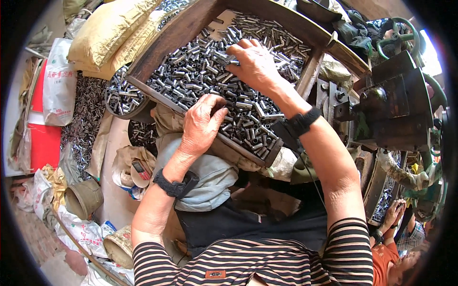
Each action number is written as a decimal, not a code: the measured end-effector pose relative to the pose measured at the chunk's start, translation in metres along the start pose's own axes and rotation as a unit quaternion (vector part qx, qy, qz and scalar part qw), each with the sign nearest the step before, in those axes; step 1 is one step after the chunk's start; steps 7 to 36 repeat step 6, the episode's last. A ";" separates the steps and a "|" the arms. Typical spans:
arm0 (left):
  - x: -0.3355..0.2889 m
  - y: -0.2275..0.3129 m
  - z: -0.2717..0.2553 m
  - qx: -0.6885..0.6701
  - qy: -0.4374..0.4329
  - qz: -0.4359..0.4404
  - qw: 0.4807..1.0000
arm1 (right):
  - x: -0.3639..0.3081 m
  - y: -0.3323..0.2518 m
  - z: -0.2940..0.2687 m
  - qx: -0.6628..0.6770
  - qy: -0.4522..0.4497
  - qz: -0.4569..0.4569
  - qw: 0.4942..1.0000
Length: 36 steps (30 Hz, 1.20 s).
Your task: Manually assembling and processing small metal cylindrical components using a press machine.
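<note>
A wooden tray in front of me is heaped with short metal tubes, some bright and some dark. My right hand is over the middle of the heap, its thumb and fingers closing around a small metal tube. At the tray's near edge is my left hand, with curled fingers and the thumb drawn toward them among the tubes. Whatever its fingertips may hold is hidden.
A round container of tubes stands left of the tray, near yellow sacks. A dark machine stands at the right. Below it, another person's hands are visible. A bucket sits at the lower left.
</note>
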State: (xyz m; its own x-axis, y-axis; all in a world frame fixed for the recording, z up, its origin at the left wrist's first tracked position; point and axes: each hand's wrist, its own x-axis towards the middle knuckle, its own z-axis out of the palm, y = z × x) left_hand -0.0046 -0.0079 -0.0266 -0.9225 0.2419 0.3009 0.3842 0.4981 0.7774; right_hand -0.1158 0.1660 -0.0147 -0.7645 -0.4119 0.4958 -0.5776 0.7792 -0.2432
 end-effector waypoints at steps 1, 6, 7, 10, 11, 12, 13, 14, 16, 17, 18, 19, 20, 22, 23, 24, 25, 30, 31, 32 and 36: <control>0.001 0.001 -0.001 -0.010 -0.003 -0.012 1.000 | 0.002 0.000 0.006 -0.036 -0.031 -0.002 0.999; 0.000 -0.001 -0.005 -0.011 -0.005 -0.008 1.000 | 0.002 0.006 0.018 -0.067 -0.087 0.040 0.993; 0.000 -0.001 -0.005 -0.011 -0.005 -0.008 1.000 | 0.002 0.006 0.018 -0.067 -0.087 0.040 0.993; 0.000 -0.001 -0.005 -0.011 -0.005 -0.008 1.000 | 0.002 0.006 0.018 -0.067 -0.087 0.040 0.993; 0.000 -0.001 -0.005 -0.011 -0.005 -0.008 1.000 | 0.002 0.006 0.018 -0.067 -0.087 0.040 0.993; 0.000 -0.001 -0.005 -0.011 -0.005 -0.008 1.000 | 0.002 0.006 0.018 -0.067 -0.087 0.040 0.993; 0.000 -0.001 -0.005 -0.011 -0.005 -0.008 1.000 | 0.002 0.006 0.018 -0.067 -0.087 0.040 0.993; 0.000 -0.001 -0.005 -0.011 -0.005 -0.008 1.000 | 0.002 0.006 0.018 -0.067 -0.087 0.040 0.993; 0.000 -0.001 -0.005 -0.011 -0.005 -0.008 1.000 | 0.002 0.006 0.018 -0.067 -0.087 0.040 0.993; 0.000 -0.001 -0.005 -0.011 -0.005 -0.008 1.000 | 0.002 0.006 0.018 -0.067 -0.087 0.040 0.993; 0.000 -0.001 -0.005 -0.011 -0.005 -0.008 1.000 | 0.002 0.006 0.018 -0.067 -0.087 0.040 0.993; 0.000 -0.001 -0.005 -0.011 -0.005 -0.008 1.000 | 0.002 0.006 0.018 -0.067 -0.087 0.040 0.993; 0.000 -0.001 -0.005 -0.011 -0.005 -0.008 1.000 | 0.002 0.006 0.018 -0.067 -0.087 0.040 0.993; 0.000 -0.001 -0.005 -0.011 -0.005 -0.008 1.000 | 0.002 0.006 0.018 -0.067 -0.087 0.040 0.993; 0.000 -0.001 -0.005 -0.011 -0.005 -0.008 1.000 | 0.002 0.006 0.018 -0.067 -0.087 0.040 0.993; 0.000 -0.001 -0.005 -0.011 -0.005 -0.008 1.000 | 0.002 0.006 0.018 -0.067 -0.087 0.040 0.993; 0.000 -0.001 -0.005 -0.011 -0.005 -0.008 1.000 | 0.002 0.006 0.018 -0.067 -0.087 0.040 0.993; 0.000 -0.001 -0.005 -0.011 -0.005 -0.008 1.000 | 0.002 0.006 0.018 -0.067 -0.087 0.040 0.993; 0.000 -0.001 -0.005 -0.011 -0.005 -0.008 1.000 | 0.002 0.006 0.018 -0.067 -0.087 0.040 0.993; 0.000 -0.001 -0.005 -0.011 -0.005 -0.008 1.000 | 0.002 0.006 0.018 -0.067 -0.087 0.040 0.993; 0.000 -0.001 -0.005 -0.011 -0.005 -0.008 1.000 | 0.002 0.006 0.018 -0.067 -0.087 0.040 0.993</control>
